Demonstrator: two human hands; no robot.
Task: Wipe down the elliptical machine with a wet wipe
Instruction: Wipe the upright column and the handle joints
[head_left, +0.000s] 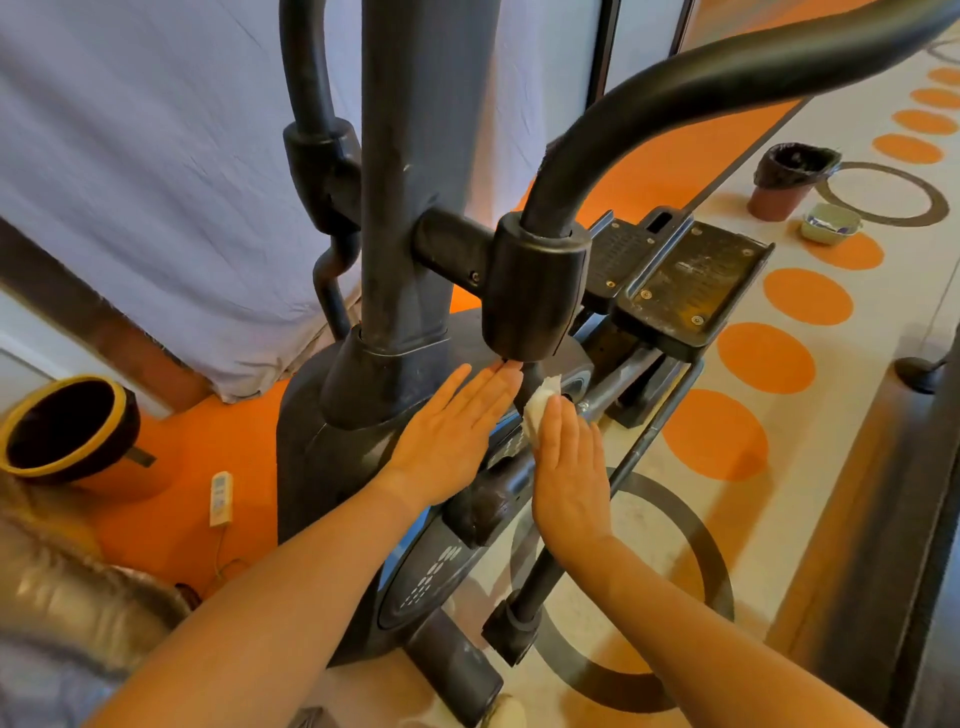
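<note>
The black elliptical machine (405, 218) fills the middle, with its upright post, curved handlebar (675, 88) and foot pedal (685, 280). My left hand (452, 431) lies flat with straight fingers on the flywheel housing, fingertips under the handlebar's pivot joint (535, 291). My right hand (569, 467) is flat too, fingers straight, pressing a crumpled white wet wipe (540, 408) against the thin rod below that joint. Most of the wipe is hidden under the fingers.
A lined bin (789, 179) and a small pack (831, 223) sit on the orange-dotted floor at the right. A yellow-rimmed dark bowl shape (67, 426) and a power strip (221, 499) lie at the left. White cloth hangs behind.
</note>
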